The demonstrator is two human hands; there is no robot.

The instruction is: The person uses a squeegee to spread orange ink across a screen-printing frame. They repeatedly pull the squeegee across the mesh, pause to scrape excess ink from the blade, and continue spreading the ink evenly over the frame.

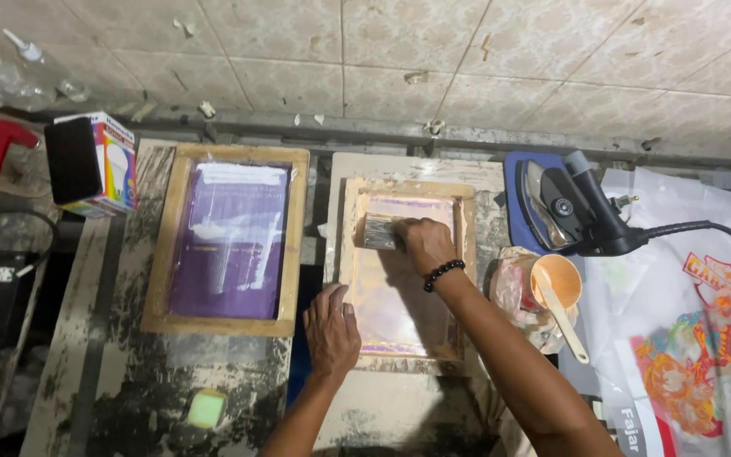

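Wooden small frame [405, 272] w/ a pale mesh is laid flat on a board in the middle of the messy work table [120, 398]. A squeegee [380, 231] is held near the top end of the mesh by the right hand [424, 244], fingers clamped tight on it. The frame's bottom left corner is pressed down by the left hand [332, 330], fingers together & flat, nothing gripped. Judged from this, the pull is only at its start: most of the mesh below the squeegee is not yet swept. Just left, a bigger wooden frame [227, 239] w/ a purple screen is lying untouched. To the right, an orange cup [557, 282] w/ a spoon is sat, then a black iron [570, 207]. A green sponge [206, 408] is left near the front.
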